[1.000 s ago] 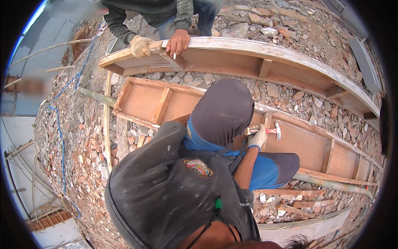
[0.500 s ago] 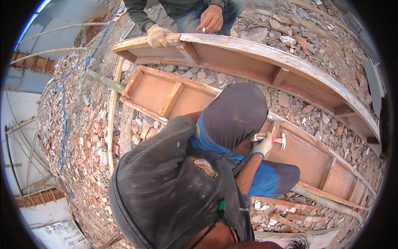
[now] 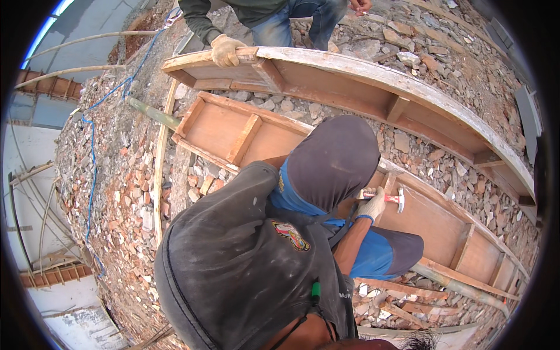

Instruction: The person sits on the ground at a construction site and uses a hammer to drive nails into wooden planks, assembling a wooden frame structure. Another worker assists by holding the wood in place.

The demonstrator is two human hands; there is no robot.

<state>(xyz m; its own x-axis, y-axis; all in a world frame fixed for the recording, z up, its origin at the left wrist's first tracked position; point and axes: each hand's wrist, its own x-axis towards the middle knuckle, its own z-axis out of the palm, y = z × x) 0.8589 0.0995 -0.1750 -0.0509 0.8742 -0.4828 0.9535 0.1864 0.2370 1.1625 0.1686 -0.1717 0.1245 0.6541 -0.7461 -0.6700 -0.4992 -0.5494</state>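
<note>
My right hand (image 3: 372,205), in a pale work glove with a blue cuff, is closed round a claw hammer (image 3: 394,199) with a red grip and metal head. The hammer lies level, just above a long wooden form panel (image 3: 420,214) of brown board with timber ribs. My left forearm (image 3: 275,163) passes behind my raised knee (image 3: 338,157), which hides the left hand. My other knee (image 3: 399,252) is bent by the panel's near edge. Beyond it, a second, curved panel (image 3: 344,73) stands on its edge, steadied at its left end by a co-worker's gloved hand (image 3: 226,51).
Broken brick and concrete rubble (image 3: 131,204) covers the ground. Bamboo poles (image 3: 153,113) run under the near panel. A timber strip (image 3: 160,181) and a blue rope (image 3: 92,169) lie at left. Loose wood pieces (image 3: 429,308) lie at lower right. The co-worker's bare hand (image 3: 360,6) is at the top.
The co-worker's bare hand has moved from above the curved panel up and to the right. Their gloved hand keeps its place on the panel. My right hand and the hammer have barely moved.
</note>
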